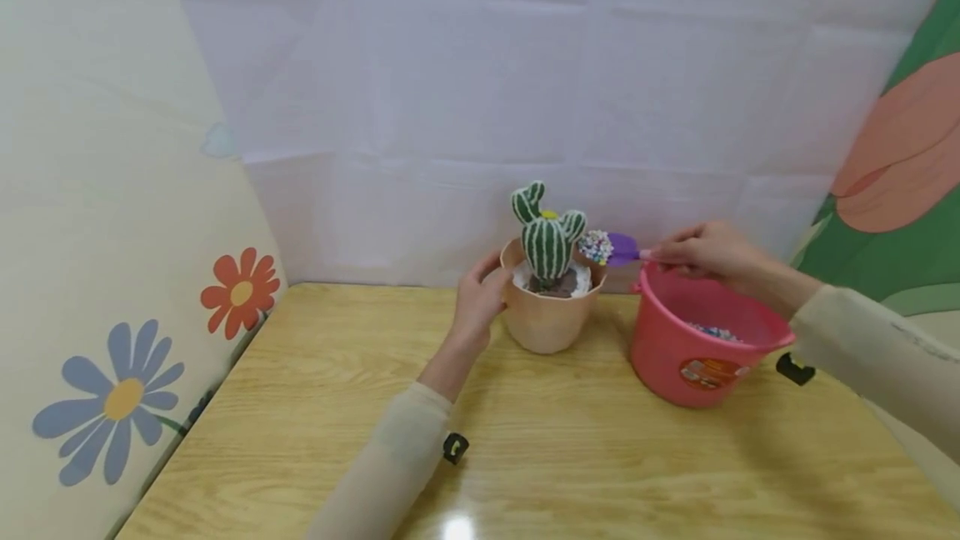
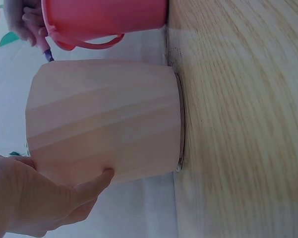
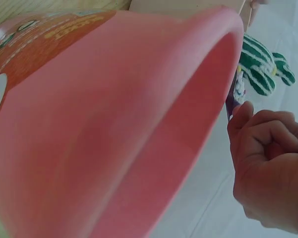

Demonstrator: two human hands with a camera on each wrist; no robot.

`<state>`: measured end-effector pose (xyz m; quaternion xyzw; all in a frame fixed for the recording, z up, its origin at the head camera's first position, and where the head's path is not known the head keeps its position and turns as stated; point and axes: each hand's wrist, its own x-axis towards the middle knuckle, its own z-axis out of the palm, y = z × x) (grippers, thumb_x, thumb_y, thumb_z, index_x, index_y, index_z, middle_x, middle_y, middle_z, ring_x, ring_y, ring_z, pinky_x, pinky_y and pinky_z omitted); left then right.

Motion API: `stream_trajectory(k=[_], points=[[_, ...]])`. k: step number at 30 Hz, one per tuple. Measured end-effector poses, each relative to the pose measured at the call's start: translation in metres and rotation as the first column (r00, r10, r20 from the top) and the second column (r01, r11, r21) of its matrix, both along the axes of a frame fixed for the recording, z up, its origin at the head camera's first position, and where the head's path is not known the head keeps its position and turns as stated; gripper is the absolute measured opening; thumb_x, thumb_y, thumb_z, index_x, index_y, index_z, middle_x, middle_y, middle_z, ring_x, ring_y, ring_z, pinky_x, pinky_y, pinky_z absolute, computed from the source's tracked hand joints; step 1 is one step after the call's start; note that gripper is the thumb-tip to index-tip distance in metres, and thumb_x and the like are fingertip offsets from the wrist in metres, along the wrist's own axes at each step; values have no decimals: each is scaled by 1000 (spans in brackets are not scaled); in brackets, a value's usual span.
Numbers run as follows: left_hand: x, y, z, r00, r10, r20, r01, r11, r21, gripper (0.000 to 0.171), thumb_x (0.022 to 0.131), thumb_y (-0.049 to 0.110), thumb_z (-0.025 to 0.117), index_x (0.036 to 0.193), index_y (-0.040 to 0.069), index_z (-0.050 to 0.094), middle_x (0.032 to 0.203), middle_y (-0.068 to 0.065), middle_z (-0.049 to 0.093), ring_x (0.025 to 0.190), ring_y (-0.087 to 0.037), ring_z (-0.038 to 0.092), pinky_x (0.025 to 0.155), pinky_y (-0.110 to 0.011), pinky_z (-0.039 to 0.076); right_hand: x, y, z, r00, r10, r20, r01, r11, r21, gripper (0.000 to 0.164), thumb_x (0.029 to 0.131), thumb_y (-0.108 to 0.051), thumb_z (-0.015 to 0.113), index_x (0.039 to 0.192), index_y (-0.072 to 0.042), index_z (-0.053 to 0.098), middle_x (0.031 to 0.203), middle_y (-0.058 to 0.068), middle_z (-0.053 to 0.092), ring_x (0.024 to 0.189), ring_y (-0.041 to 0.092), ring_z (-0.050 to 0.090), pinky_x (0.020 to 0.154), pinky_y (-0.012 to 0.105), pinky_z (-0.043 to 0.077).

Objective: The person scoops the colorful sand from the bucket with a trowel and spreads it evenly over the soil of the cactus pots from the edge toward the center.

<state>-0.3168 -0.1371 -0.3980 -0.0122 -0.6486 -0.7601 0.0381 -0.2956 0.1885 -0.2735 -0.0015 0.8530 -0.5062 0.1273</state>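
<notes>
What is showing looks like a staged indoor corner, whether in a home or a studio being hard to tell. A creased white sheet (image 1: 525,90) is hanging behind the far edge of a wood-grain table (image 1: 352,373); a pale flowered backdrop (image 1: 97,148) is running along its left edge, and a green-and-pink print (image 1: 907,140) is rising beyond its right edge.
</notes>
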Motion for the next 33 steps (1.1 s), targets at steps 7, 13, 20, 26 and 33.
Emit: stream_trajectory(k=[7, 13, 20, 26, 33], points=[[0, 1, 0, 1000, 7, -9, -7, 1000, -3, 43, 99, 18, 62, 142, 12, 61, 142, -6, 57, 122, -28, 55, 86, -48, 52, -6, -8, -6, 997, 5, -75, -2, 999, 45, 45, 93, -25, 77, 124, 6, 67, 88, 8, 75, 61, 7, 61, 51, 22, 52], [-1, 2, -2, 1000, 0, -14, 0, 1000, 0, 43, 99, 18, 62, 142, 13, 61, 143, -6, 56, 123, -27, 56, 85, -46, 53, -5, -13, -4, 994, 7, -113, 3, 996, 89, 39, 95, -20, 74, 122, 7, 68, 92, 13, 75, 63, 8, 62, 53, 23, 53], [1, 1, 0, 1000, 2, -16, -1, 1000, 7, 44, 99, 19, 63, 142, 13, 60, 143, -6, 56, 122, -27, 56, 85, -46, 53, -6, -19, -4, 989, 24, -148, -13, 997, 78, 39, 95, -16, 75, 120, 12, 66, 89, 14, 74, 65, 10, 65, 58, 24, 56], [1, 2, 1, 1000, 3, -17, -3, 1000, 0, 44, 99, 19, 62, 142, 13, 60, 143, -6, 57, 123, -27, 55, 85, -47, 53, -9, -21, -3, 981, 23, -191, -3, 995, 102, 39, 95, -15, 74, 119, 14, 66, 87, 17, 74, 60, 9, 63, 55, 22, 53], [0, 1, 0, 1000, 0, -14, 0, 1000, 1, 45, 99, 17, 62, 143, 12, 59, 143, -7, 57, 125, -28, 53, 89, -51, 52, -9, -24, -1, 971, 34, -237, 20, 975, 222, 38, 96, -21, 73, 119, 9, 69, 91, 19, 74, 62, 10, 62, 54, 23, 53]])
